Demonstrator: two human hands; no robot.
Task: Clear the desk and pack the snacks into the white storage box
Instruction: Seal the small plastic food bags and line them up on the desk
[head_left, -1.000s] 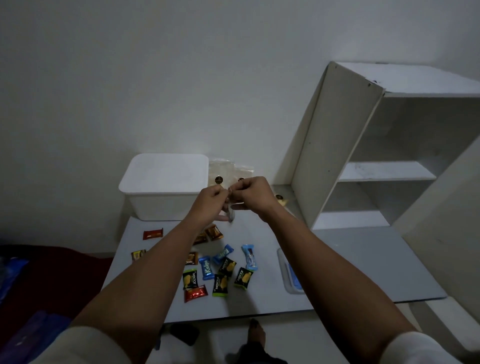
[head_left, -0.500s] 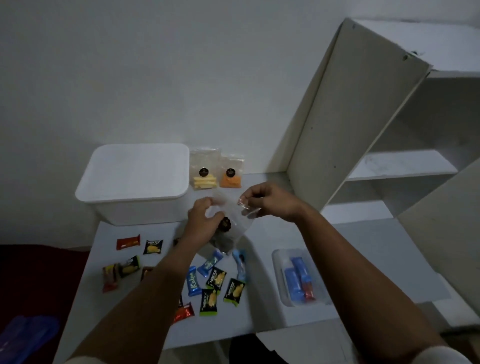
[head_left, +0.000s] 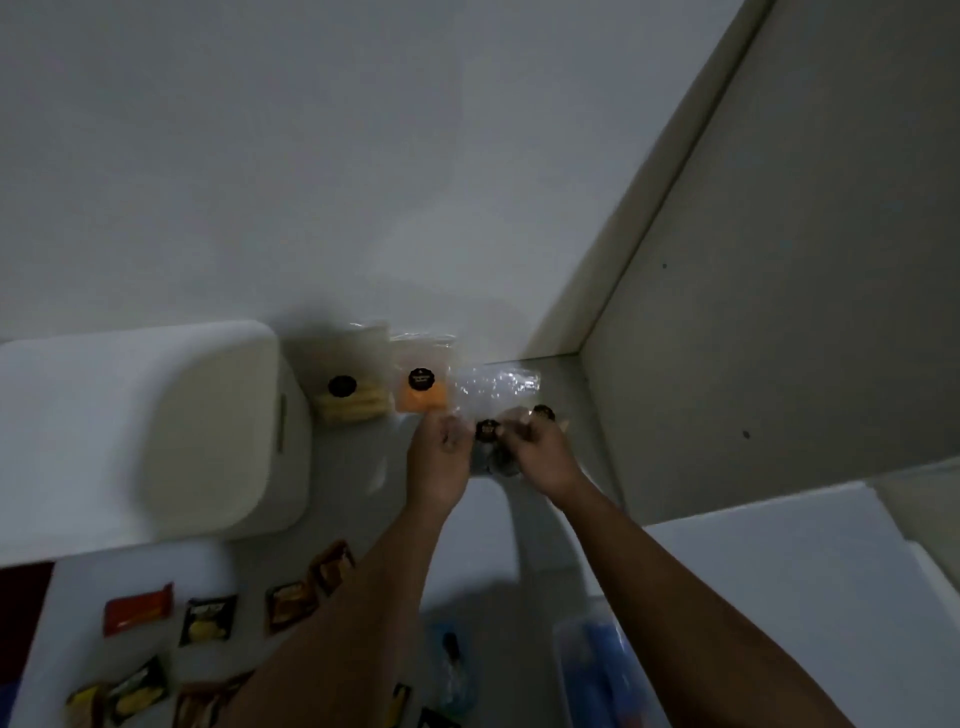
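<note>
Head view: we are holding a clear snack bag by the wall.
Our left hand and right hand are pinching it, fingers curled.

Far left, the white storage box blocks the wall side; the shelf panel walls off the right. Between them two leaning clear bags crowd the far edge — bare desk lies nearer, with wrapped snacks scattered near left.

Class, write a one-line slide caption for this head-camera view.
Both hands, left and right, hold a clear plastic snack bag with a black round sticker beside the lidded white plastic storage box.
</note>
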